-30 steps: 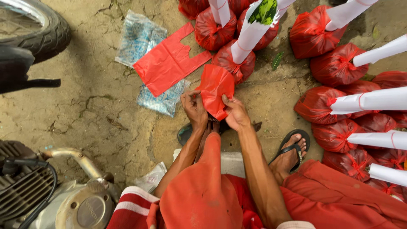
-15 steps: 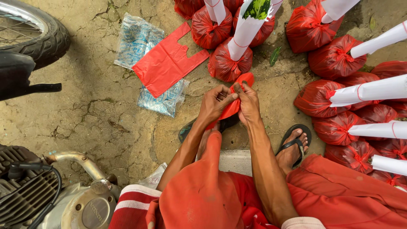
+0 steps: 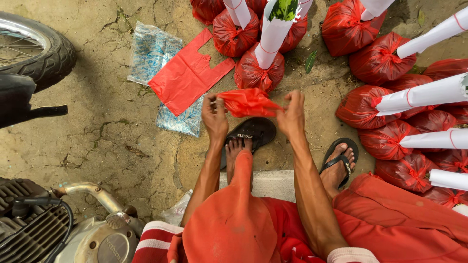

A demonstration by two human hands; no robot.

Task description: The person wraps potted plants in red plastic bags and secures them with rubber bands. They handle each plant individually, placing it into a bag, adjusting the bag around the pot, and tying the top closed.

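Hands pinched on red bag [image 3: 248, 102], left hand [image 3: 214, 116] and right hand [image 3: 291, 116] at opposite ends, above sandal [image 3: 253, 131]. Pull evenly, keep grips near mouth edges, avoid tearing thin film.

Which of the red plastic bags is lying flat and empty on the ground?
The flat red bag left of the hands, lying on clear plastic packets. The others are filled and tied, except one stretched between the left hand and right hand.

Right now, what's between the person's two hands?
In the head view, a crumpled red plastic bag stretches between the left hand and right hand, each pinching one end.
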